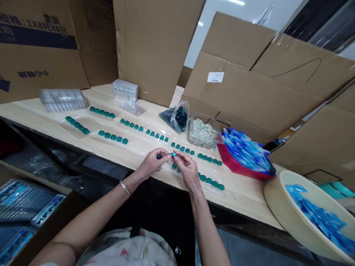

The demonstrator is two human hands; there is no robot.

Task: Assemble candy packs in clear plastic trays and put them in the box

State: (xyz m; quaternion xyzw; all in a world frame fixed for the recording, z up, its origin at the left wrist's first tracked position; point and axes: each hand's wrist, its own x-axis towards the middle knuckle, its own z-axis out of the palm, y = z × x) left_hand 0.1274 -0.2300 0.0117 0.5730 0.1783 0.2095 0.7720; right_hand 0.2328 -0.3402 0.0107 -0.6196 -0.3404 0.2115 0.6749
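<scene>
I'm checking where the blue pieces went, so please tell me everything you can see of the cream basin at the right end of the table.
The round cream basin looks like smooth plastic, with a broad, rolled rim. It sits at the right end of the wooden table, tilted toward the viewer, and the right edge of the view cuts it off. Loose, glossy blue pieces lie inside it, covering part of its floor.

Here's a pale wooden tabletop [43, 128], smooth and matt (faint grain showing!), under glossy teal plastic blocks [113, 137], with rough brown corrugated cardboard boxes [152, 40] behind and a smooth cream plastic basin [280, 206] alongside.
</scene>
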